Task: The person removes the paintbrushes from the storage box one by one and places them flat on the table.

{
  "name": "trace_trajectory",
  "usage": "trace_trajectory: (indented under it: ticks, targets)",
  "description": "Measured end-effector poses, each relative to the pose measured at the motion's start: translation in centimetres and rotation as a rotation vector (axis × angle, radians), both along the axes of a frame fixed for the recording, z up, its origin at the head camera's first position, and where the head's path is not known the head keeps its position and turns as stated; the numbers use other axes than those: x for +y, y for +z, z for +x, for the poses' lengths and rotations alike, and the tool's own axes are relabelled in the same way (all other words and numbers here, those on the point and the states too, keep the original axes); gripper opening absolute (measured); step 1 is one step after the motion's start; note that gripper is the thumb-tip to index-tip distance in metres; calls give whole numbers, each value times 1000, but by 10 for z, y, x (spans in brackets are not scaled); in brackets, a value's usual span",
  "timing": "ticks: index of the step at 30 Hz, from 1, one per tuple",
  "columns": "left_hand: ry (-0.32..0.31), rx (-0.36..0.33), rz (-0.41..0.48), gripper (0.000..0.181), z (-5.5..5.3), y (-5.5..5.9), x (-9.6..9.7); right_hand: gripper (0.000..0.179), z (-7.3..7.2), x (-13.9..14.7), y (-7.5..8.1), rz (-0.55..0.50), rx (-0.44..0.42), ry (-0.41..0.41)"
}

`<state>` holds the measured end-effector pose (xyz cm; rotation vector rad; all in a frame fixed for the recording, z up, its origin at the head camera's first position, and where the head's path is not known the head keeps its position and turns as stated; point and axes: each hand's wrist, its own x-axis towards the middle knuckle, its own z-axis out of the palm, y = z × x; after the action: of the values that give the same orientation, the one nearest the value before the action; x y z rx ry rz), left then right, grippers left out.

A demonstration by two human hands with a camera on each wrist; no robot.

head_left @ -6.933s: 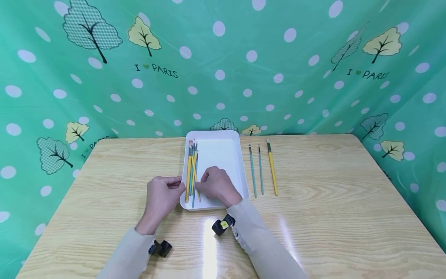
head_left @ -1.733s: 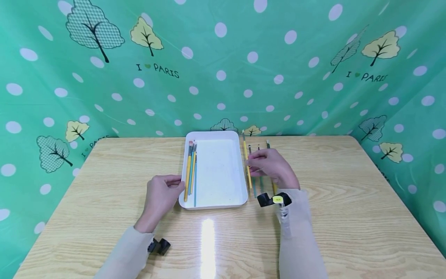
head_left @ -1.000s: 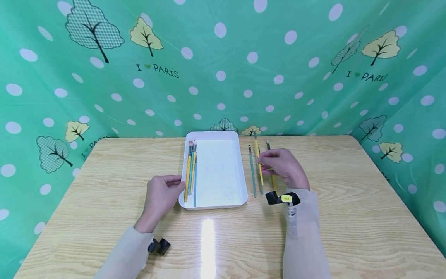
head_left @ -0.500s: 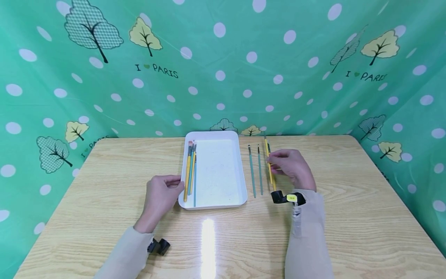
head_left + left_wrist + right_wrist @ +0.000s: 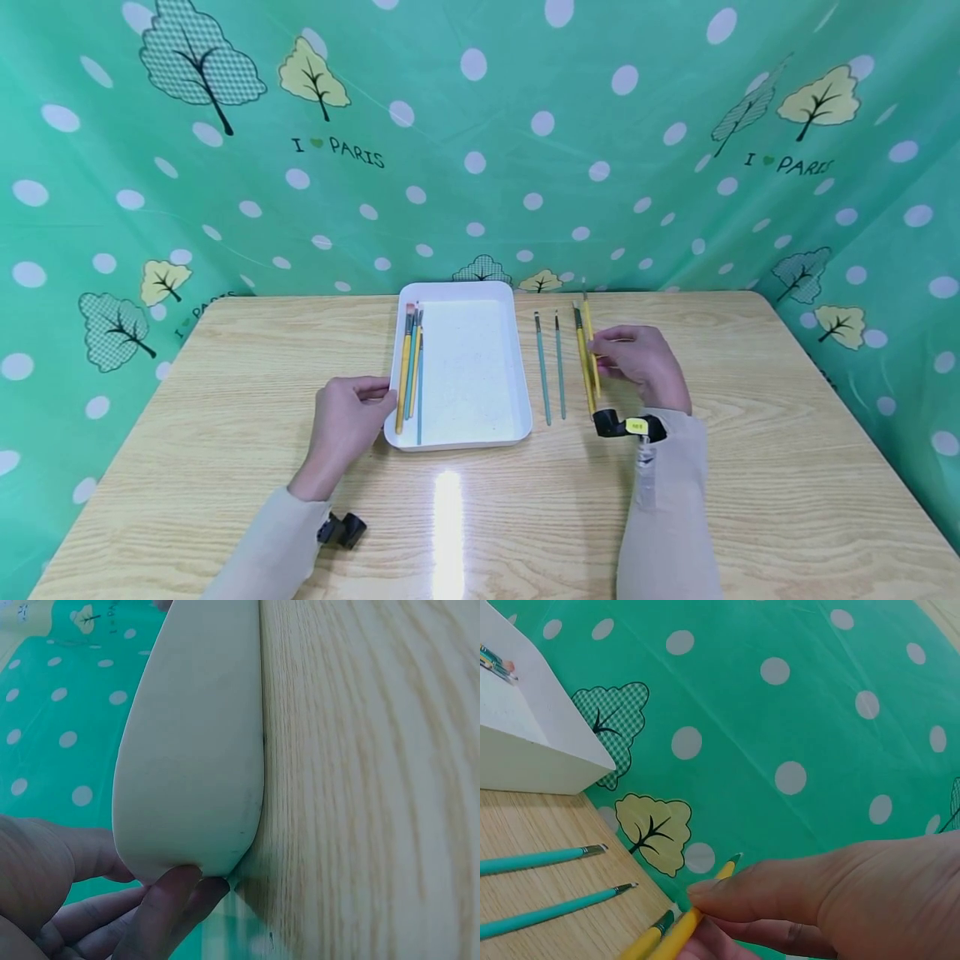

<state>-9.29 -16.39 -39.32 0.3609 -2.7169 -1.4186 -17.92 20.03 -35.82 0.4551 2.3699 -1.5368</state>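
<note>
My right hand [image 5: 643,360] pinches a thin yellow paintbrush [image 5: 588,315] between thumb and fingers, its bristle end pointing away from me. Just left of it lies a thicker yellow paintbrush [image 5: 583,354] on the table, very close alongside. In the right wrist view, the held brush [image 5: 676,936] slants over the table's far edge. My left hand [image 5: 348,425] grips the left wall of a white tray [image 5: 472,375] near its front corner; the left wrist view has the fingertips against the tray's outer side [image 5: 191,772]. Several yellow and teal paintbrushes [image 5: 406,375] lie lengthwise along the tray's left side.
Two teal paintbrushes, one [image 5: 543,367] nearer the tray and one [image 5: 559,367] further right, lie roughly parallel on the wooden table [image 5: 750,433]. A green dotted cloth [image 5: 480,167] hangs behind the table and at both sides.
The yellow paintbrush that lay aslant in the tray is now in my right hand, carried rightward past the teal brushes and across the thicker yellow one. My left hand stays at the tray.
</note>
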Motion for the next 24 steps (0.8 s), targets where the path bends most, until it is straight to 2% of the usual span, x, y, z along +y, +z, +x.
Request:
trace_trajectory:
  ticks: [8,17,24]
  targets:
    - [-2,10,1,25,1,0,0,40,1,7,-4,-9,-13,-40]
    - [-6,15,1,26,2,1,0,37,0,9,-9,57,-28,-117]
    - [-7,13,0,26,2,0,0,35,0,12,-12,64,-23,-133]
